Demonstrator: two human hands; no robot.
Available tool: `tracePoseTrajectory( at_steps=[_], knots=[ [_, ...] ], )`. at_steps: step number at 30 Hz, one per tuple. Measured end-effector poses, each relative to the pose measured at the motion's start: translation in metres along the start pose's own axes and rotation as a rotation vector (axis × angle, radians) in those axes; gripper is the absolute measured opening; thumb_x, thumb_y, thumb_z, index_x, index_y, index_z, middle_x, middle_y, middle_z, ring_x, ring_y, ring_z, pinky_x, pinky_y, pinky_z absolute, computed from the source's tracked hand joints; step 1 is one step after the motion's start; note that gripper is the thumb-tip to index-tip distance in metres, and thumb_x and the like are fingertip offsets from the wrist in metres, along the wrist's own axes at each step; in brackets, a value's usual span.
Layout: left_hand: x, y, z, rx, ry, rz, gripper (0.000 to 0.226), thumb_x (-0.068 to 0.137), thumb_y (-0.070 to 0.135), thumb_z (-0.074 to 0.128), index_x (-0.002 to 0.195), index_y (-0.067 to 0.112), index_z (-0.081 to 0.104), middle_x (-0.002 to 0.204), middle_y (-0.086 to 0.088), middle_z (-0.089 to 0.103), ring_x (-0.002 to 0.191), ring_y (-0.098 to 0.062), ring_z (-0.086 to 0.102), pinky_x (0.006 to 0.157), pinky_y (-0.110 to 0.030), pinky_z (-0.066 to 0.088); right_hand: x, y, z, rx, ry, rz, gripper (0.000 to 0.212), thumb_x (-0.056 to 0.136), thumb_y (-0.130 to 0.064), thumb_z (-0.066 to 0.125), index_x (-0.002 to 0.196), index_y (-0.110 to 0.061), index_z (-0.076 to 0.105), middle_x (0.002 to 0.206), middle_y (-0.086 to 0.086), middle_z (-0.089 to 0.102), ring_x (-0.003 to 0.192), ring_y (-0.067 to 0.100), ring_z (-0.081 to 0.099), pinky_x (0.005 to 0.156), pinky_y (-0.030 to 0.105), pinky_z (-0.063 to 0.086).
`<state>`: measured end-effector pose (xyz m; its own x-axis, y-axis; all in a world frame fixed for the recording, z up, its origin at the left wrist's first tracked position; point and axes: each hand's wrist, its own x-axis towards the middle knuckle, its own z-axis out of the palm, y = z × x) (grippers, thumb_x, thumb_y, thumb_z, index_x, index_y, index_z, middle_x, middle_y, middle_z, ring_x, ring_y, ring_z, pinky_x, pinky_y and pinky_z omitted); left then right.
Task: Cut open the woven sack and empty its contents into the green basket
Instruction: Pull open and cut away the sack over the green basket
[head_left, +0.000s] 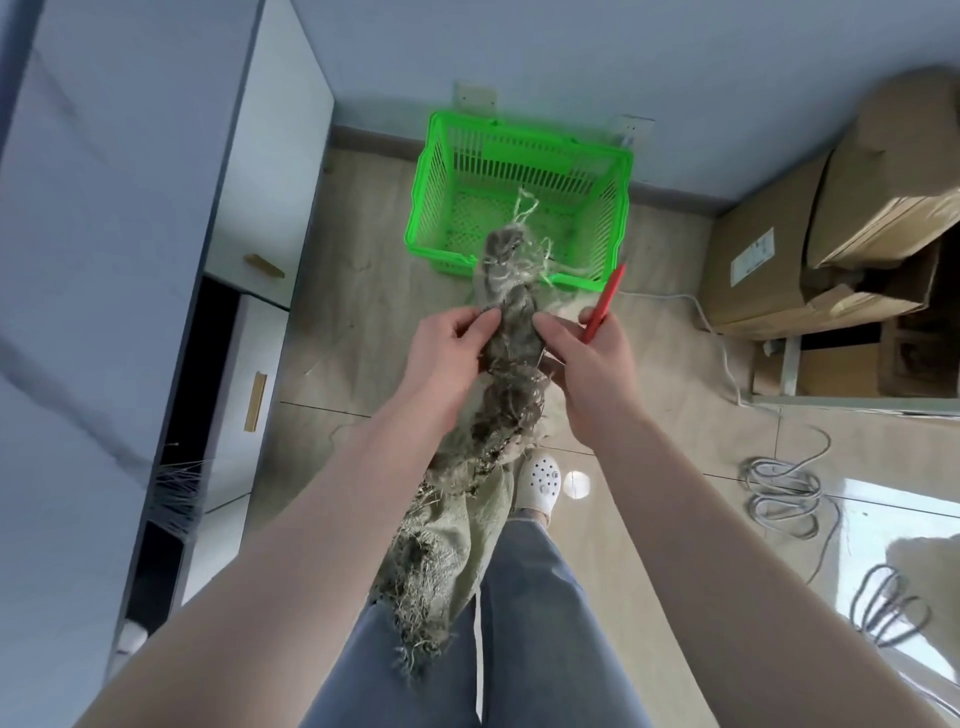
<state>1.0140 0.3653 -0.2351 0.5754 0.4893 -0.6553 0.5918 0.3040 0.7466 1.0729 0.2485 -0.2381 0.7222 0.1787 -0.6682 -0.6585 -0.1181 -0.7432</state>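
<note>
A frayed grey-green woven sack (511, 332) hangs bunched between my hands, its tied top with loose strings reaching over the near rim of the green basket (441, 171). My left hand (447, 348) pinches the sack's left side. On the sack's right side my right hand (592, 358) pinches the fabric with thumb and forefinger. That same hand also holds a red cutter (605, 301), which points up and away from the sack. The basket stands on the floor by the far wall and looks empty inside.
White cabinets (249, 208) line the left side. Cardboard boxes (810, 249) are stacked at the right. Grey cables (784, 488) coil on the floor at the right. My foot in a white clog (540, 480) stands under the sack.
</note>
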Motion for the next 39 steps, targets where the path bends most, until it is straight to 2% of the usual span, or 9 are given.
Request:
tracePoseTrajectory(
  at_steps=[6, 13, 17, 20, 23, 25, 28, 35, 39],
  knots=[
    [0.005, -0.003, -0.023, -0.3, 0.038, -0.162, 0.022, 0.101, 0.012, 0.045, 0.1, 0.009, 0.067, 0.082, -0.005, 0.069, 0.057, -0.008, 0.064, 0.061, -0.022, 0.054, 0.01, -0.014, -0.011, 0.312, 0.052, 0.148, 0.033, 0.087, 0.008, 0.062, 0.09, -0.013, 0.037, 0.085, 0.015, 0.06, 0.055, 0.015, 0.067, 0.051, 0.024, 0.056],
    [-0.002, -0.002, -0.012, -0.163, -0.163, -0.072, 0.018, 0.098, 0.012, 0.052, 0.092, 0.008, 0.069, 0.08, -0.007, 0.07, 0.066, -0.015, 0.065, 0.068, -0.027, 0.058, 0.001, -0.004, 0.012, -0.152, -0.005, 0.059, 0.05, 0.062, -0.024, 0.081, 0.099, -0.008, 0.052, 0.1, 0.017, 0.066, 0.093, 0.03, 0.068, 0.082, 0.046, 0.059],
    [0.001, 0.002, -0.014, -0.174, -0.038, -0.029, 0.022, 0.097, 0.011, 0.054, 0.081, 0.013, 0.069, 0.064, 0.002, 0.068, 0.056, -0.007, 0.063, 0.065, -0.025, 0.057, 0.008, -0.005, 0.006, 0.021, 0.096, 0.063, 0.039, 0.071, -0.008, 0.077, 0.091, -0.017, 0.045, 0.106, 0.019, 0.056, 0.095, 0.035, 0.064, 0.089, 0.053, 0.055],
    [-0.003, 0.01, -0.012, -0.218, 0.01, -0.09, 0.025, 0.1, 0.019, 0.05, 0.083, 0.014, 0.067, 0.063, 0.005, 0.067, 0.056, -0.006, 0.062, 0.068, -0.026, 0.053, 0.006, -0.009, -0.001, -0.167, 0.102, -0.034, 0.042, 0.074, -0.009, 0.077, 0.085, -0.027, 0.04, 0.093, 0.01, 0.049, 0.089, 0.036, 0.062, 0.078, 0.044, 0.054],
    [-0.01, 0.019, -0.007, -0.147, -0.066, -0.172, 0.038, 0.093, 0.049, 0.054, 0.104, 0.016, 0.068, 0.092, 0.002, 0.074, 0.086, -0.016, 0.067, 0.084, -0.034, 0.052, 0.003, -0.012, -0.003, -0.411, 0.145, -0.23, 0.036, 0.082, -0.012, 0.073, 0.09, -0.02, 0.039, 0.077, -0.004, 0.039, 0.067, 0.014, 0.043, 0.063, 0.03, 0.042],
    [-0.011, 0.02, -0.004, 0.127, -0.103, -0.095, 0.06, 0.077, 0.061, 0.065, 0.117, 0.016, 0.064, 0.112, -0.001, 0.071, 0.104, -0.02, 0.066, 0.097, -0.039, 0.049, 0.001, -0.013, -0.002, -0.469, 0.151, -0.309, 0.033, 0.086, -0.016, 0.07, 0.094, -0.015, 0.038, 0.077, -0.005, 0.04, 0.066, 0.01, 0.039, 0.062, 0.025, 0.037],
    [-0.006, 0.019, -0.006, 0.255, -0.014, 0.061, 0.04, 0.077, 0.04, 0.077, 0.106, 0.017, 0.061, 0.101, -0.003, 0.071, 0.093, -0.021, 0.068, 0.088, -0.042, 0.054, -0.001, -0.01, 0.003, -0.47, 0.096, -0.325, 0.036, 0.085, -0.024, 0.073, 0.095, -0.014, 0.04, 0.086, -0.002, 0.049, 0.073, 0.012, 0.046, 0.067, 0.023, 0.04],
    [0.004, 0.01, -0.014, 0.279, 0.053, 0.136, 0.009, 0.099, 0.027, 0.049, 0.106, 0.022, 0.048, 0.102, -0.007, 0.068, 0.079, -0.018, 0.066, 0.079, -0.045, 0.057, 0.003, -0.016, -0.007, -0.55, 0.021, -0.27, 0.046, 0.077, -0.011, 0.078, 0.098, -0.015, 0.037, 0.08, -0.006, 0.04, 0.068, 0.007, 0.039, 0.055, 0.009, 0.037],
    [-0.003, 0.018, -0.014, 0.404, 0.078, 0.376, 0.044, 0.089, 0.053, 0.056, 0.105, 0.016, 0.042, 0.095, 0.002, 0.055, 0.082, -0.013, 0.056, 0.079, -0.033, 0.051, 0.004, -0.016, -0.007, -0.601, 0.061, -0.323, 0.039, 0.079, -0.005, 0.071, 0.098, -0.013, 0.038, 0.078, -0.008, 0.042, 0.066, 0.005, 0.041, 0.055, 0.014, 0.037]
  ],
)
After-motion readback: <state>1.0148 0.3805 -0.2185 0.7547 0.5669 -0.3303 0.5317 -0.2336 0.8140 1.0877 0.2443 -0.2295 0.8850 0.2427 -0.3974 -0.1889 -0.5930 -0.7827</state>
